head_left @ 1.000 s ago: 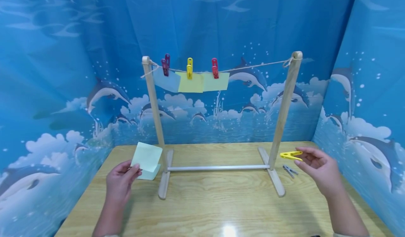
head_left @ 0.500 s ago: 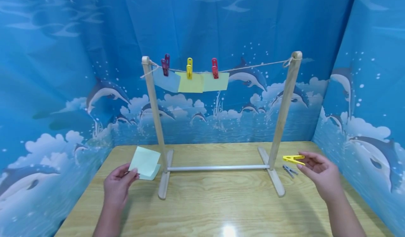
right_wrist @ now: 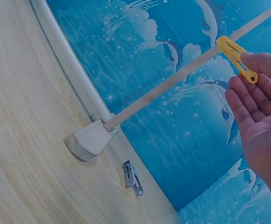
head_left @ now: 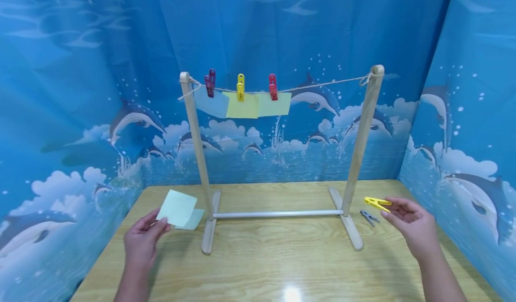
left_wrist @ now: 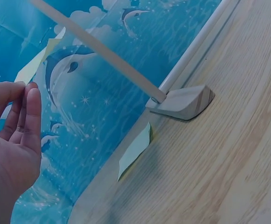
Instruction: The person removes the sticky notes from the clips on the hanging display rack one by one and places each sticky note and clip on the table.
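Observation:
My left hand [head_left: 141, 239] pinches a pale green paper square [head_left: 177, 208] by its lower left edge, above the table at the left. Behind that square another pale green paper [head_left: 192, 220] lies on the table, partly covered in the head view. At the right, my right hand [head_left: 415, 226] pinches a yellow clothespin [head_left: 377, 203] between thumb and fingers, its nose pointing left. A grey clothespin [right_wrist: 132, 178] lies on the table below it, by the rack's right foot. Both hands are outside the wooden rack [head_left: 364, 136], apart from its posts.
A string [head_left: 330, 83] runs between the post tops. On it a purple clothespin [head_left: 209, 84], a yellow one and a red clothespin [head_left: 273, 89] hold blue, yellow and pale green papers. A white bar [head_left: 278, 213] joins the feet. Blue dolphin curtains [head_left: 258, 158] surround the table [head_left: 278, 261].
My left hand has drawn left and slightly down with the paper, uncovering more of the one on the table. My right hand has shifted slightly right and down with the yellow clothespin.

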Motion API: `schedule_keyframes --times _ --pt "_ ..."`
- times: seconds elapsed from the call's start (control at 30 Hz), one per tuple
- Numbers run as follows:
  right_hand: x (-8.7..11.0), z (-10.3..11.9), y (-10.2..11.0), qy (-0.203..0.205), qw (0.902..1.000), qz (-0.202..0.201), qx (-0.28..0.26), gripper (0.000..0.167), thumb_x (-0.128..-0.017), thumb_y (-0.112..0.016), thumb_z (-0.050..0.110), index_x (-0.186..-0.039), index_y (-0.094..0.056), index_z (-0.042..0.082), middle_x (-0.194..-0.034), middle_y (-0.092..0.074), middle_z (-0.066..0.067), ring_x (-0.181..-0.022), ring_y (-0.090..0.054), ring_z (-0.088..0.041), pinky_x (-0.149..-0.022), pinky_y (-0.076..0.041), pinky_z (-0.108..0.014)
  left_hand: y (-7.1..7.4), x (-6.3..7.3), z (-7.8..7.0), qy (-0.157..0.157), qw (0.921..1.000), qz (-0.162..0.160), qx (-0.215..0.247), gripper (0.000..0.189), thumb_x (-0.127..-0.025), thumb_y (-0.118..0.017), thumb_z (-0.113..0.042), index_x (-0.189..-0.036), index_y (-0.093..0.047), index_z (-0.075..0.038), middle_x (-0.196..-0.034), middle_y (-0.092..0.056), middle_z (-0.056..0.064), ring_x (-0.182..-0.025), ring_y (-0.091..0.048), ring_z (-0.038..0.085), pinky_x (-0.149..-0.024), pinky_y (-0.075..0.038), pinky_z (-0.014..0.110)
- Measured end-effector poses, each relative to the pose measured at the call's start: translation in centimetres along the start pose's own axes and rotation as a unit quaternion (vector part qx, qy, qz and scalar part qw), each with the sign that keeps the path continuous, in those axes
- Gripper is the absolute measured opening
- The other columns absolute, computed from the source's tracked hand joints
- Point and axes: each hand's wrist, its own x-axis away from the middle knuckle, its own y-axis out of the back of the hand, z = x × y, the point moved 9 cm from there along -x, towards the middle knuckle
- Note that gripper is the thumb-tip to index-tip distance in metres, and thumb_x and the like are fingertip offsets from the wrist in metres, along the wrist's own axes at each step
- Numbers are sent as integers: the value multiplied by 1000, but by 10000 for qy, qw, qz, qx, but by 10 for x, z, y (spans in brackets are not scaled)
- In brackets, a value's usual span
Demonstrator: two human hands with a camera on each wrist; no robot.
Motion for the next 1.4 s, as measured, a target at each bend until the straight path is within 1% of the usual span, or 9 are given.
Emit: schedule_keyframes --times 0.23,0.4,0.53,0.67,0.77,0.97,1.13,1.27,1.4 --pt "0 -8 7 -206 9994 -205 194 32 -84 -75 0 -115 -66 1 -98 -67 11 -86 -63 -1 -72 -54 -12 10 -4 2 91 9997 -221 34 32 -82 -67 18 -107 -72 0 -80 -72 9 -62 -70 18 -64 -59 28" --pt "-1 -13 10 -302 9991 -214 190 29 -84 -75 1 -111 -68 8 -98 -67 11 -86 -63 0 -72 -54 -12 16 -7 3 26 9992 -401 -15 33 -81 -66 20 -110 -70 4 -80 -72 9 -60 -70 19 -64 -59 30" --pt "-1 -17 12 -292 9992 -200 165 29 -84 -74 -1 -112 -68 8 -99 -68 11 -87 -63 0 -73 -54 -12 21 -9 2 75 9982 -565 -180 31 -81 -68 18 -105 -73 0 -78 -71 9 -59 -69 19 -64 -59 29" --pt "-2 -20 15 -324 9987 -274 290 31 -84 -75 1 -115 -66 3 -99 -67 12 -87 -63 1 -73 -53 -12 24 -11 1 26 9984 -485 -287 29 -81 -69 16 -101 -75 -4 -77 -70 8 -60 -70 18 -65 -59 28" --pt "-2 -23 19 -411 9977 -344 409 32 -84 -76 4 -115 -67 5 -98 -67 14 -87 -63 2 -73 -53 -12 32 -19 5 -99 9978 -371 -542 29 -82 -72 12 -106 -74 -5 -79 -70 8 -64 -71 17 -68 -59 29" --pt "-2 -32 25 -461 9977 -406 297 32 -83 -77 2 -113 -69 8 -97 -68 14 -85 -64 2 -73 -53 -12 63 -48 30 -285 9955 -176 -884 38 -78 -81 -2 -115 -72 -7 -87 -73 6 -72 -73 18 -73 -58 30" --pt "-3 -36 28 -509 9970 -445 388 31 -83 -77 3 -111 -70 14 -96 -68 14 -85 -64 2 -73 -53 -12 56 -37 19 -122 9925 -381 -1152 31 -82 -74 6 -106 -74 -14 -84 -72 3 -69 -72 15 -72 -58 27" --pt "-3 -40 29 -559 9967 -445 386 32 -83 -77 2 -111 -70 15 -96 -68 12 -85 -64 2 -72 -53 -12 50 -26 10 268 9902 -677 -1191 35 -83 -68 14 -96 -75 -18 -79 -70 0 -65 -71 13 -69 -58 23" --pt "-4 -44 31 -557 9972 -458 188 32 -82 -77 -1 -109 -71 15 -96 -68 11 -85 -64 1 -73 -53 -12 53 -25 8 449 9875 -769 -1304 35 -84 -68 14 -103 -73 -15 -79 -70 -2 -66 -71 12 -70 -58 23"
